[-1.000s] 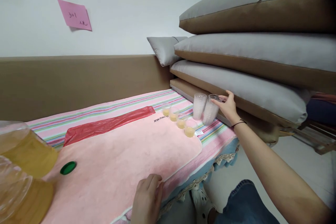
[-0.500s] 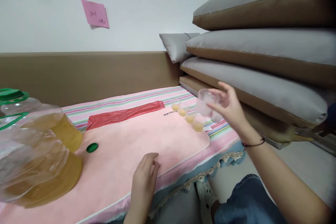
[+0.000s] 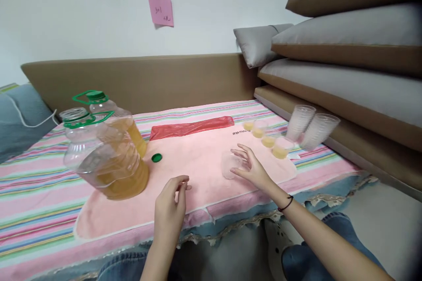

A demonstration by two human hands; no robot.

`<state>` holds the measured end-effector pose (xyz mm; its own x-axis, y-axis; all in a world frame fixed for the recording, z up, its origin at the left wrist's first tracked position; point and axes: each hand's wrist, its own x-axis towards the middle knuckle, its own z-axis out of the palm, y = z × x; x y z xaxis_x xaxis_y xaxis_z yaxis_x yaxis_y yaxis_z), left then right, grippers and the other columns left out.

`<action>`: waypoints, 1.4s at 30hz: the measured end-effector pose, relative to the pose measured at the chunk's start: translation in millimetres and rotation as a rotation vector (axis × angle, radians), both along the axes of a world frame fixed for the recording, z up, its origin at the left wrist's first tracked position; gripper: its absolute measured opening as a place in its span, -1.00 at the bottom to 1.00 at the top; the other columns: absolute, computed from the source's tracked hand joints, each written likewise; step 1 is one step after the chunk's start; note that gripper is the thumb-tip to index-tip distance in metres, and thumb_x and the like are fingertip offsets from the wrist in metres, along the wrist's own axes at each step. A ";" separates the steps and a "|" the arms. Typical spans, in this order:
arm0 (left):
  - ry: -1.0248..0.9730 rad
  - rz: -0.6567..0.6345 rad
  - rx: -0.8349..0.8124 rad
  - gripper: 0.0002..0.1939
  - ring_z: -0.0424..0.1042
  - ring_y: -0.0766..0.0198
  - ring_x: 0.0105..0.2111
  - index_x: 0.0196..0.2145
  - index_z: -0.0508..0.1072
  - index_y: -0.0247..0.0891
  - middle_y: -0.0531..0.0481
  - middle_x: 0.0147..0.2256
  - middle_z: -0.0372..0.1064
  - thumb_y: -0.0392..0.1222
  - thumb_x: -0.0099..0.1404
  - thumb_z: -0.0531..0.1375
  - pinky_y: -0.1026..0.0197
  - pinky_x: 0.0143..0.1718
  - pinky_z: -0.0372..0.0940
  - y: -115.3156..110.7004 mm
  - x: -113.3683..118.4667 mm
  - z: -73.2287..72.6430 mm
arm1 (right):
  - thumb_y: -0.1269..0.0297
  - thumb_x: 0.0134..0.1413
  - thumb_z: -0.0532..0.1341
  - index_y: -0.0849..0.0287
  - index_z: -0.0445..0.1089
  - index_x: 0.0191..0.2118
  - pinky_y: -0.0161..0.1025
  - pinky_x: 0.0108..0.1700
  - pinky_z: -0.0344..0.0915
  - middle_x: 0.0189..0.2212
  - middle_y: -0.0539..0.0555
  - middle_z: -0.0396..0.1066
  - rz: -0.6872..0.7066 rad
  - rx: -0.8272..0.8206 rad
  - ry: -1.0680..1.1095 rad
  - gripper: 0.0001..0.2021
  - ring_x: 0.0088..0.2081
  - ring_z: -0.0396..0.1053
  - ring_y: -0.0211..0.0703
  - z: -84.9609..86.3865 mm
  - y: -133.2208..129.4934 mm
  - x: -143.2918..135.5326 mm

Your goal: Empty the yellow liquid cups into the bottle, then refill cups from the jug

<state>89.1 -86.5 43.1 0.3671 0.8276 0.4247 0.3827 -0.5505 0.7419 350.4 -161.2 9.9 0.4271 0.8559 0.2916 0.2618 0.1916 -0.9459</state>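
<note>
My right hand (image 3: 249,167) has its thumb and fingers around a clear plastic cup (image 3: 230,166), low over the pink mat (image 3: 204,171); whether the cup touches the mat I cannot tell. My left hand (image 3: 173,195) hovers near the mat's front edge, fingers loosely curved and apart, holding nothing. Several clear cups with yellow liquid, one of them the near cup (image 3: 280,153), form a row at the mat's right end. Behind them lean two stacks of clear cups (image 3: 318,131). On the left stand an uncapped big jug (image 3: 121,171) and a capped jug (image 3: 133,134), both with amber liquid.
A green cap (image 3: 157,157) lies beside the jugs. Red plastic (image 3: 191,128) stretches along the mat's back edge. Grey and brown cushions (image 3: 346,52) are piled at the right. A blue cushion (image 3: 26,109) is at the far left, and a pink note (image 3: 160,10) is on the wall.
My right hand has moved left, away from the cup stacks, bringing a clear cup over the mat. The view has turned left, showing both jugs more fully. My left hand remains over the mat.
</note>
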 end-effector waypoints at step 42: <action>-0.596 0.480 -0.324 -0.52 0.21 0.03 0.24 0.09 0.29 -0.09 -0.13 0.19 0.25 0.06 0.26 0.18 -0.07 0.22 0.17 20.1 -126.2 6.0 | -0.01 -0.38 0.53 -0.06 -0.25 0.37 0.19 0.34 -0.02 0.35 0.28 0.03 0.537 0.115 0.050 0.24 0.38 -0.01 0.12 31.4 195.5 -229.8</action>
